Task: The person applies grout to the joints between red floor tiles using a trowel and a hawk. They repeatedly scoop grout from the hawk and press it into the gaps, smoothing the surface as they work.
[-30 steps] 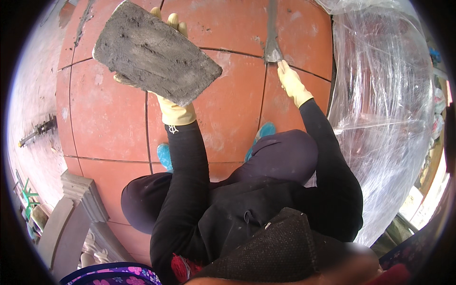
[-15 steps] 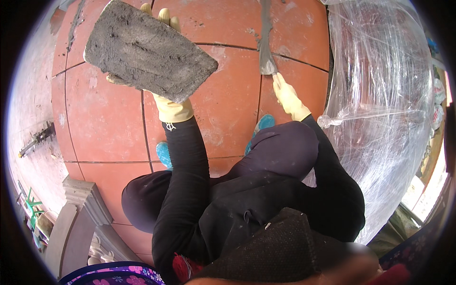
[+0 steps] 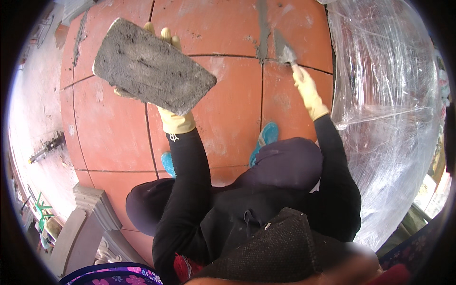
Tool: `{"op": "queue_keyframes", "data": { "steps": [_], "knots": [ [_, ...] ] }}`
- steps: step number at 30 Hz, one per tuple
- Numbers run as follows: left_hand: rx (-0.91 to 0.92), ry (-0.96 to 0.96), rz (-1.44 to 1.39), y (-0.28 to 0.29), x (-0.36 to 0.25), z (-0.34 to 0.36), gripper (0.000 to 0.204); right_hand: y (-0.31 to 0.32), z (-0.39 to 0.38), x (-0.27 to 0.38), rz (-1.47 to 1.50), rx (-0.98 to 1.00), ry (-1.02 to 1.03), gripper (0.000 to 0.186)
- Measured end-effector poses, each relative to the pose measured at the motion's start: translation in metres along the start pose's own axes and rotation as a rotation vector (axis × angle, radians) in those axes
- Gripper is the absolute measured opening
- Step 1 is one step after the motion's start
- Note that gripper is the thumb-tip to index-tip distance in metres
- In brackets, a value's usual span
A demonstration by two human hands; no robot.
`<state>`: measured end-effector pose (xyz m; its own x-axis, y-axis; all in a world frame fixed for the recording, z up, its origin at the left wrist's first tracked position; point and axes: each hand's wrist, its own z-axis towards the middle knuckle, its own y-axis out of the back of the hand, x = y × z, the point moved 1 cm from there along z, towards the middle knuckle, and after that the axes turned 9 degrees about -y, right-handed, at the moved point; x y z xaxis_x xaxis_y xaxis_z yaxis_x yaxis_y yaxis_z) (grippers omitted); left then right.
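In yellow rubber gloves, both my hands are over red floor tiles [image 3: 213, 123]. My left hand [image 3: 176, 119] is closed around a flat rectangular board [image 3: 152, 66] caked with grey mortar. It is tilted, with fingertips showing past its far edge and the palm hidden beneath. My right hand [image 3: 308, 92] grips the handle of a pointed trowel [image 3: 286, 53] smeared with grey. The trowel's blade is just right of a strip of wet mortar [image 3: 262, 31] spread along a tile joint; whether it touches the tile I cannot tell.
A large plastic-wrapped bulk [image 3: 384, 95] stands close on the right. Moulded grey pieces [image 3: 90, 209] are at the lower left. A mortar-crusted long tool [image 3: 46, 147] lies on pale ground further left, with a green stool [image 3: 42, 211] nearby. My blue shoes [image 3: 268, 135] are on the tiles.
The trowel has left the end of the mortar strip and swung to its right, its tip now pointing up and left. The board remains in my left hand; the whole view has shifted slightly.
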<state>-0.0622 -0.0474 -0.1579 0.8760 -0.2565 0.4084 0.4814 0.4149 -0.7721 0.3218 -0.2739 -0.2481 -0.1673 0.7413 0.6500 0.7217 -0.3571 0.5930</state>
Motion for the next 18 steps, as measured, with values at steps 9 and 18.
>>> {"op": "queue_keyframes", "data": {
  "steps": [9,18],
  "knots": [
    [-0.05,-0.025,0.232,0.012,-0.006,-0.011,0.114,0.032,0.16,0.046,-0.521,-0.117,0.132,0.054],
    [-0.185,0.068,0.201,0.025,-0.026,-0.022,0.118,0.024,0.125,0.072,-0.474,0.095,0.052,0.054]
  ]
}}
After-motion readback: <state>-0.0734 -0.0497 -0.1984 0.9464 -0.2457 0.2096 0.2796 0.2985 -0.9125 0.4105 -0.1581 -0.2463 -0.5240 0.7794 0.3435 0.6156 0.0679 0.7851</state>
